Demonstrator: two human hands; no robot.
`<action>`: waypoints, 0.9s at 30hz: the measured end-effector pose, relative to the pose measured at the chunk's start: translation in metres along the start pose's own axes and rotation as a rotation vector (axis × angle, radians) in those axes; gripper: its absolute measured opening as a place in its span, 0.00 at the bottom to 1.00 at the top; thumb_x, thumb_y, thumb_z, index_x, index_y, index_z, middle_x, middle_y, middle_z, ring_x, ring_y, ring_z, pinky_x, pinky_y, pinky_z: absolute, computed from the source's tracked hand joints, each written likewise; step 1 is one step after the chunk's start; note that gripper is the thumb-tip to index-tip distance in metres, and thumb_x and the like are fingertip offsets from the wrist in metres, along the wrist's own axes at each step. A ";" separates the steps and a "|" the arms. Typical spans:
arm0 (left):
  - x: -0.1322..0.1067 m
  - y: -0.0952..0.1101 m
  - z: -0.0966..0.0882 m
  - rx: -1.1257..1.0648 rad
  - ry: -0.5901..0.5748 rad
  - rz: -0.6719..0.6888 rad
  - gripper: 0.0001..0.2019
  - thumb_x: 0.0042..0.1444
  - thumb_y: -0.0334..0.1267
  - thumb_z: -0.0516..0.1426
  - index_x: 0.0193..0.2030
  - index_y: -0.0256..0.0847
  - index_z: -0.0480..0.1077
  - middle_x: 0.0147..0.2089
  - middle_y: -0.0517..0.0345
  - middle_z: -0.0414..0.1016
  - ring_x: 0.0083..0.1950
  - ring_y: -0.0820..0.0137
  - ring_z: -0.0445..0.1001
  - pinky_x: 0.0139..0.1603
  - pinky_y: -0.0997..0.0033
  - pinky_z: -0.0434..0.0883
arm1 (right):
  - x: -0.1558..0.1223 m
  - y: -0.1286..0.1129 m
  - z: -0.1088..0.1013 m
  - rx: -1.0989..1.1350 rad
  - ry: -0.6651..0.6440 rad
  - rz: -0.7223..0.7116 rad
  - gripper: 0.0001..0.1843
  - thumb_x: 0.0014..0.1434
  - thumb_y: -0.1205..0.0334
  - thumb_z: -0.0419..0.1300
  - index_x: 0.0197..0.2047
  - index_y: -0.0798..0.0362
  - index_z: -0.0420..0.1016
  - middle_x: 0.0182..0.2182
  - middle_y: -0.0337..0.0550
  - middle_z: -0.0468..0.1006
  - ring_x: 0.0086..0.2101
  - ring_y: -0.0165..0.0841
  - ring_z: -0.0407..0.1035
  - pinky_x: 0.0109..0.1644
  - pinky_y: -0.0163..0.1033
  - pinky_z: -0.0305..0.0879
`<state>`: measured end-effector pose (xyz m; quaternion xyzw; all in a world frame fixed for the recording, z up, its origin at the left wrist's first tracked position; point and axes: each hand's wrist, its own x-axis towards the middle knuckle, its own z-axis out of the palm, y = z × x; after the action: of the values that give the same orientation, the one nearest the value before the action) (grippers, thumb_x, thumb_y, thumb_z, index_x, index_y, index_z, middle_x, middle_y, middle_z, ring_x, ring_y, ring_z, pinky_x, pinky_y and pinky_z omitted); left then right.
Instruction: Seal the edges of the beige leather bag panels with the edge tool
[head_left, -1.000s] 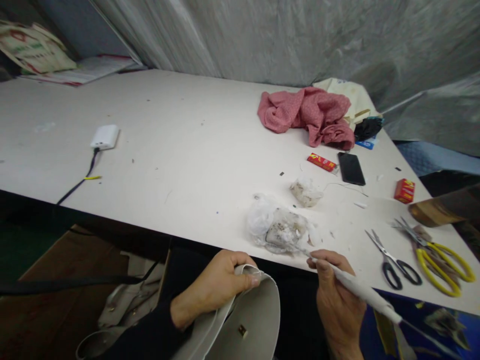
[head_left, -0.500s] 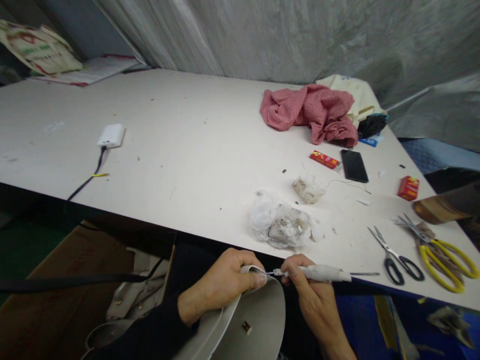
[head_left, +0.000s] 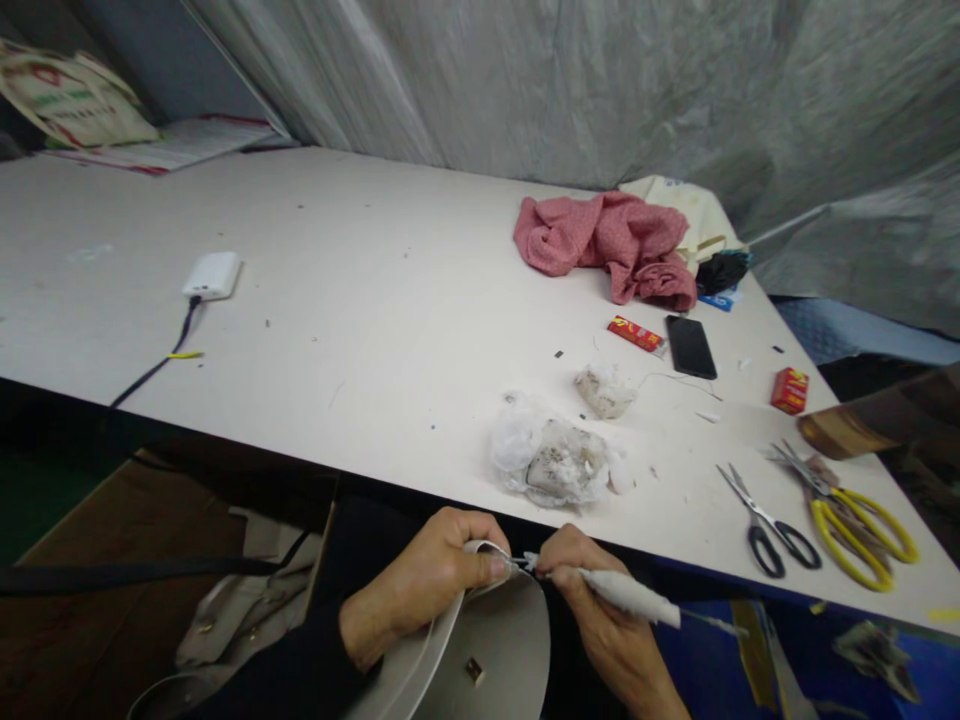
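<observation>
My left hand (head_left: 424,585) is closed around the curved edge of a grey leather-like bag flap (head_left: 480,650) held below the table's front edge. My right hand (head_left: 600,610) pinches a thin tool with a white wrapped handle (head_left: 626,592), its fine tip touching the flap's edge beside my left thumb. A small metal clasp (head_left: 472,668) shows on the flap. On the table just beyond my hands lies a crumpled clear plastic bag with whitish stuff (head_left: 559,462), and a smaller wad (head_left: 604,390) behind it.
Black-handled scissors (head_left: 769,520) and yellow-handled scissors (head_left: 855,505) lie at the right. Farther back are a black phone (head_left: 690,346), two red packets (head_left: 636,333) (head_left: 790,389), a pink cloth (head_left: 607,240). A white charger with cable (head_left: 211,275) sits left. Bags lie under the table.
My right hand has moved left from the plastic bag on the table to the flap's edge, swinging the tool's tip to meet my left thumb. My left hand has kept its grip.
</observation>
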<state>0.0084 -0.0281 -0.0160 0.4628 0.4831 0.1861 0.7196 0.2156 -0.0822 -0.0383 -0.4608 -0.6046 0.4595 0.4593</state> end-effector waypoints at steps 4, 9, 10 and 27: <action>0.001 0.000 -0.002 -0.046 0.021 -0.013 0.11 0.45 0.44 0.65 0.28 0.37 0.74 0.22 0.64 0.66 0.26 0.74 0.58 0.30 0.72 0.55 | -0.006 0.005 0.006 -0.010 0.245 -0.056 0.14 0.75 0.58 0.54 0.38 0.48 0.77 0.32 0.37 0.76 0.35 0.32 0.72 0.42 0.35 0.69; -0.003 0.006 -0.010 0.040 0.104 0.018 0.13 0.52 0.47 0.64 0.32 0.39 0.73 0.26 0.63 0.68 0.29 0.71 0.62 0.32 0.72 0.58 | 0.005 0.005 -0.011 -0.284 0.629 -0.036 0.11 0.74 0.55 0.57 0.43 0.49 0.77 0.34 0.39 0.79 0.36 0.35 0.74 0.45 0.39 0.71; -0.004 0.007 -0.012 0.091 0.102 0.028 0.13 0.53 0.48 0.63 0.33 0.39 0.74 0.27 0.63 0.68 0.30 0.70 0.63 0.33 0.72 0.59 | 0.007 0.006 -0.015 -0.329 0.656 -0.029 0.11 0.73 0.55 0.57 0.44 0.50 0.77 0.35 0.40 0.79 0.37 0.36 0.75 0.46 0.40 0.71; 0.004 -0.004 -0.029 -0.295 0.097 -0.047 0.21 0.42 0.49 0.73 0.33 0.37 0.74 0.26 0.62 0.73 0.26 0.74 0.67 0.29 0.74 0.62 | 0.020 0.018 -0.026 -0.641 0.470 -0.249 0.06 0.71 0.58 0.62 0.44 0.51 0.79 0.37 0.42 0.82 0.38 0.36 0.76 0.47 0.42 0.69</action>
<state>-0.0154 -0.0134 -0.0242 0.3310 0.4955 0.2601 0.7597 0.2407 -0.0561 -0.0494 -0.5962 -0.6470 0.0713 0.4700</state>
